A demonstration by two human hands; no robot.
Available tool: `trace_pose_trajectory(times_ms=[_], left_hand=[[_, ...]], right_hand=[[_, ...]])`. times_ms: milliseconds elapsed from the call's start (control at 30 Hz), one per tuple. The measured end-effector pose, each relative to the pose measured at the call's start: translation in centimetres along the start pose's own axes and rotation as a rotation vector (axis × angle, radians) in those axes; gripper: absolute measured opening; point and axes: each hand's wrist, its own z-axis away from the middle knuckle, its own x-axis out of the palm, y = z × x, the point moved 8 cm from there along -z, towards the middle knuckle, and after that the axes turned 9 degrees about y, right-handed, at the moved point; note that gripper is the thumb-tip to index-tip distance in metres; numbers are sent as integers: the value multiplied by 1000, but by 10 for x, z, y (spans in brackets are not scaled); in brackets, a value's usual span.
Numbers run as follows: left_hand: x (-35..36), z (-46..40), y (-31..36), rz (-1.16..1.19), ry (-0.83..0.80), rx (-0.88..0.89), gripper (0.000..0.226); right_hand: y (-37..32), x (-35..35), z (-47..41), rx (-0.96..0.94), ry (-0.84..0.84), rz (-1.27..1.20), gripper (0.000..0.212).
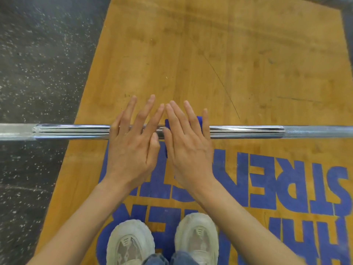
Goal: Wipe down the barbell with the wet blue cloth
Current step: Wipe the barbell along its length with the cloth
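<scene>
Two hands lie flat over one barbell (246, 131); left hand (133, 142) with fingers spread straight, right hand (189, 144) pressing one blue cloth (198, 120) onto the bar; two pale sneakers (130, 243) stand on one wooden platform (229, 64).

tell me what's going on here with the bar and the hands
A person stands on a wooden lifting platform over a barbell that runs across the view. Both hands lie flat over the middle of the bar, fingers straight. The right hand presses a blue cloth onto the bar; only the cloth's edges show around it. The left hand rests on the bare bar beside it. The person's pale sneakers are below.
</scene>
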Motion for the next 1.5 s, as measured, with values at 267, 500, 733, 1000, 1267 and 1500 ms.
trace_pose_trajectory(times_ms=[267, 500, 733, 1000, 1267, 1500], left_hand=[[3, -18, -6, -17, 11, -16, 54], [5, -29, -8, -12, 7, -30, 56], [10, -40, -13, -18, -15, -34, 56], [14, -56, -20, 2, -16, -59, 55], [20, -76, -25, -17, 9, -76, 54], [24, -96, -31, -42, 36, -35, 58]], right_hand=[[1, 14, -30, 2, -89, 12, 50], [33, 1, -11, -11, 48, 65, 47], [40, 4, -16, -90, 54, 84, 48], [36, 9, -34, -163, 9, 15, 46], [32, 24, -59, -38, 90, 85, 50], [26, 36, -79, -81, 102, 105, 50]])
